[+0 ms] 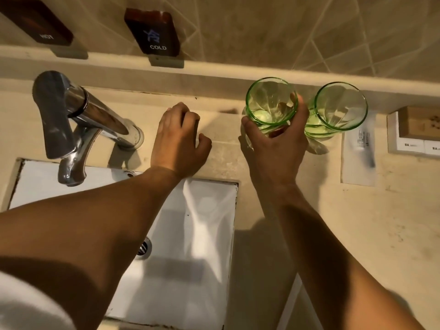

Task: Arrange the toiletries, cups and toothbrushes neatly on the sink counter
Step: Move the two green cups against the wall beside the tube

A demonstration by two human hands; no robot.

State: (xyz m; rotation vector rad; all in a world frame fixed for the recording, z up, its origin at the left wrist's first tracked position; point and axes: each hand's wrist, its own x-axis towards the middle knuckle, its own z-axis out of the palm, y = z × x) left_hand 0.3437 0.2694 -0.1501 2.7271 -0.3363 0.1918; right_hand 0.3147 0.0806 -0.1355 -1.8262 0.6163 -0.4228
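Right now the right hand (pixel 273 141) is clamped around the left cup (pixel 271 103), fingers wrapped on its green glass wall, with the right cup (pixel 340 108) just beside it, near enough that the two may be touching. That is the chief risk, I judge: any sideways nudge could knock glass on glass, or tip the free cup toward the packet (pixel 358 148) lying flat on the counter (pixel 309 210). The left hand (pixel 178 139) holds nothing, fingers loosely curled, resting on the counter between the tap (pixel 78 115) and the cups. Behind the cups a raised ledge (pixel 214 70) blocks any move back. To the right stands a tray (pixel 414 129) of small boxes. Open counter lies in front, toward the person; the basin (pixel 190 234) edge drops away on the left, so a cup set there could slide in.
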